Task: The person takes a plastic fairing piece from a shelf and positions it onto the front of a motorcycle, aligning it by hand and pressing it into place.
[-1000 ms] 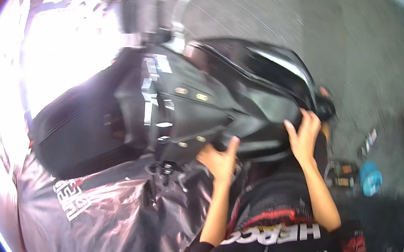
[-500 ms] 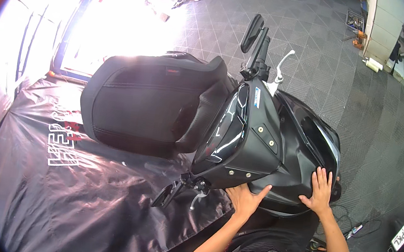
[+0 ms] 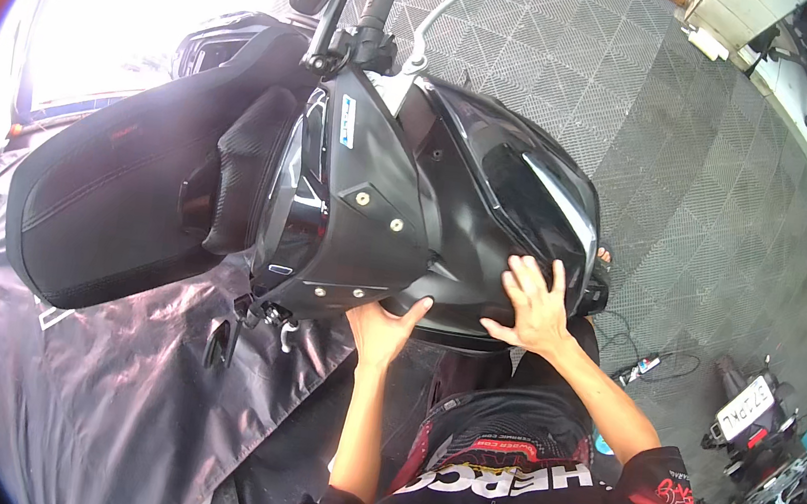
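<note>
From the head camera, looking down: a black scooter (image 3: 411,193) stands on the grey tiled floor (image 3: 694,187), partly over a dark plastic sheet (image 3: 105,387) spread on its left. Its seat (image 3: 118,197) runs off toward the bright doorway, and the handlebar (image 3: 373,7) with its silver lever (image 3: 438,9) points up the picture.

The thing both hands are on is the glossy black front panel (image 3: 498,223), the nose of the scooter just in front of the person's knees. It looks like a moulded plastic shell: light for its size, stiff but likely to flex and crack at the tabs if forced, and slick on its shiny face. I judge the lower edge and the side rim the sound places to take hold, not the smooth middle.

The left hand (image 3: 384,330) sits under the lower edge of the panel, palm up, fingers spread and open, pressing rather than clasping. The right hand (image 3: 536,307) lies flat on the panel's right flank, fingers fanned wide, gripping nothing.

Off to the right, well apart, a number plate (image 3: 745,407) and a cable (image 3: 641,367) lie on the floor.
</note>
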The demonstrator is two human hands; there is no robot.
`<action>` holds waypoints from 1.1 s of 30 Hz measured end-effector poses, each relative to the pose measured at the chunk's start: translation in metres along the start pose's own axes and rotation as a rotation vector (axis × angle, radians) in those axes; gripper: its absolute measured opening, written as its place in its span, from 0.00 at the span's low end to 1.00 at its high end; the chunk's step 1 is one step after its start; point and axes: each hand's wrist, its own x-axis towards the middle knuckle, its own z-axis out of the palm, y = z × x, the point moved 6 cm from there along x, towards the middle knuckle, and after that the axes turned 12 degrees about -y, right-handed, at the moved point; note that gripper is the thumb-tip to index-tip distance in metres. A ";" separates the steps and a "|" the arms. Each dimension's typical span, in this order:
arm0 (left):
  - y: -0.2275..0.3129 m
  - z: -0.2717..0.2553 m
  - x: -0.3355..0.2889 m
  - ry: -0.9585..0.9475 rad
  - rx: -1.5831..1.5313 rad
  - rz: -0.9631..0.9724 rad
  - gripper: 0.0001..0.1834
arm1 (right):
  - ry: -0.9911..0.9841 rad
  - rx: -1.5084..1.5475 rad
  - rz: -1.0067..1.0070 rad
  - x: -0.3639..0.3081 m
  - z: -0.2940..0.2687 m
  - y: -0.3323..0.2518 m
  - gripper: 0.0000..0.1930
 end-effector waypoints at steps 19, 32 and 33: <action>0.034 0.009 0.003 0.217 0.209 -0.030 0.60 | -0.347 -0.312 -0.089 0.203 -0.052 -0.020 0.40; 0.017 0.012 -0.004 0.328 0.234 -0.113 0.72 | -0.445 -0.580 -0.145 0.204 -0.040 -0.029 0.35; 0.015 0.013 -0.006 0.333 0.237 -0.096 0.71 | -0.488 -0.632 -0.118 0.207 -0.036 -0.028 0.33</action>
